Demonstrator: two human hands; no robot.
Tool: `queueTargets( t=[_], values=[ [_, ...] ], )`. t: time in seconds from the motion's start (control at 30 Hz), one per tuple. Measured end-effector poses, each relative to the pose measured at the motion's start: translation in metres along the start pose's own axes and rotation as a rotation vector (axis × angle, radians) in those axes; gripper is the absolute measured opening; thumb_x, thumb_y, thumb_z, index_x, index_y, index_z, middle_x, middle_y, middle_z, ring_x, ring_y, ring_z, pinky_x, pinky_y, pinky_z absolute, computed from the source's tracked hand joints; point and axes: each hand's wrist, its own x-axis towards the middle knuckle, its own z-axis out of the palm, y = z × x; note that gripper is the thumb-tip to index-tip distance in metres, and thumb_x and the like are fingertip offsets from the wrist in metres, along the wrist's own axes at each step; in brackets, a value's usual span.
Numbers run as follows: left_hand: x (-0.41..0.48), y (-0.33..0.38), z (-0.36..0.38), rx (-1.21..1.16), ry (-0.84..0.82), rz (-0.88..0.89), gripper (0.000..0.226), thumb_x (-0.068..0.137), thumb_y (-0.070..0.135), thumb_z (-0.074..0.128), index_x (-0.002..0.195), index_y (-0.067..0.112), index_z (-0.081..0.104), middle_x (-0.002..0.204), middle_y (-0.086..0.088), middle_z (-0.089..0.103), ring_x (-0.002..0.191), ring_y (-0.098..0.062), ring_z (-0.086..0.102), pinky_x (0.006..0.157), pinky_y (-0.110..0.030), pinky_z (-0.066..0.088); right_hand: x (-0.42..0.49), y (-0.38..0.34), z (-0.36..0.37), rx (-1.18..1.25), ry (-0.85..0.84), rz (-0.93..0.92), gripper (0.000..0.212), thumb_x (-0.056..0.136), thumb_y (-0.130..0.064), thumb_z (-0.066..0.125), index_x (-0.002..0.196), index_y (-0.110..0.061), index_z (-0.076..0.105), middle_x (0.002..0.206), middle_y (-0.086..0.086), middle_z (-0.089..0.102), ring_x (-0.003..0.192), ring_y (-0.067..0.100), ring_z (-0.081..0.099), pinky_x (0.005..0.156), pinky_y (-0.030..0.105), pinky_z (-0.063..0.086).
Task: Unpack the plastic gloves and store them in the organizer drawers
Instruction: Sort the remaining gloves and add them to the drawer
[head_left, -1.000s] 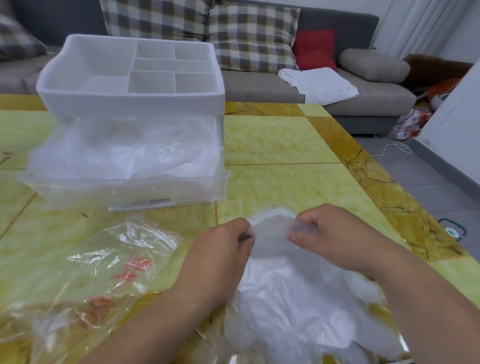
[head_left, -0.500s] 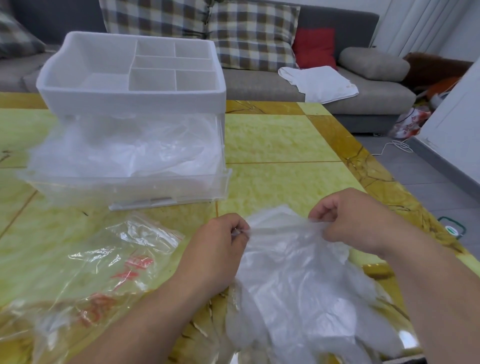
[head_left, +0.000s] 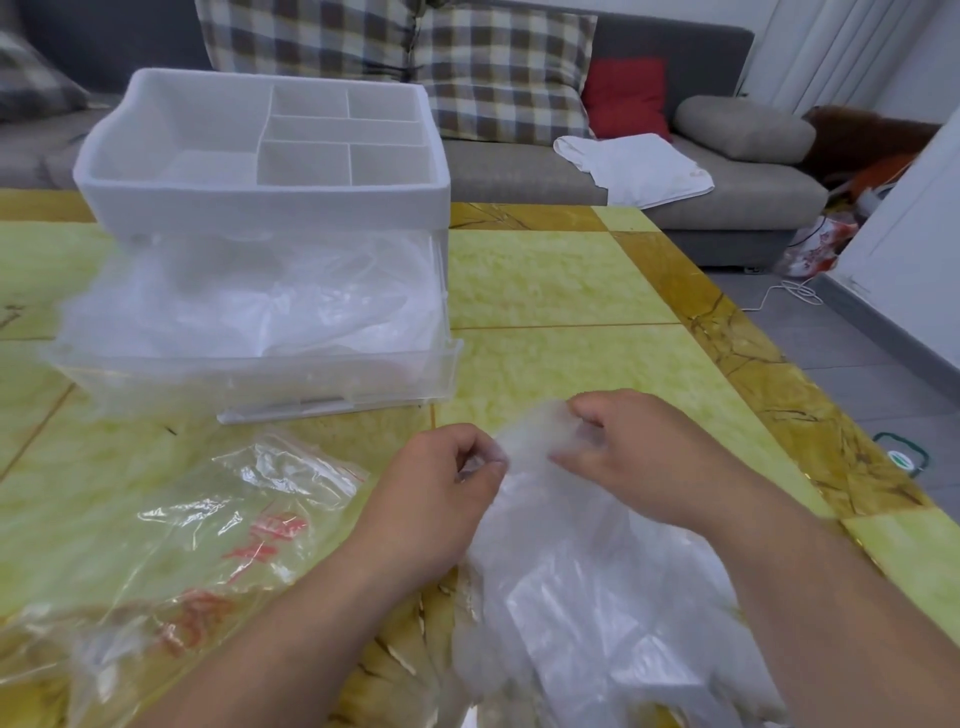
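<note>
Pinching glove stack top edge — both hands, left & right; open drawer lies far-left, nearer left hand.

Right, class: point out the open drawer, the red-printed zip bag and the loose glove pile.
open drawer (head_left: 260, 382): head view, clear front wall.
red-printed zip bag (head_left: 197, 519): head view, crumpled film beside the print.
glove pile (head_left: 597, 597): head view, middle of the heap.

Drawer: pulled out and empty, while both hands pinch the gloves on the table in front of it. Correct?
Not empty. The head view shows the drawer pulled out but filled with crumpled clear plastic, apparently gloves. The rest holds: left hand and right hand both pinch the gloves on the table in front of it.
</note>
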Motion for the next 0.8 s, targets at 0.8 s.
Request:
queueTargets(
  t=[0.8],
  values=[
    [-0.010,0.023,-0.002,-0.866,-0.098,-0.224,0.041,0.074,0.017,0.078,0.112,0.007,0.071,0.104,-0.013,0.076,0.089,-0.025,0.074,0.072,-0.033,0.058,0.002,0.012,-0.017,0.803,-0.008,0.085,0.012,0.089,-0.001,0.066,0.085,-0.006,0.077,0.086,0.023,0.074,0.072,0.030,0.068,0.074,0.043,0.054]
  ],
)
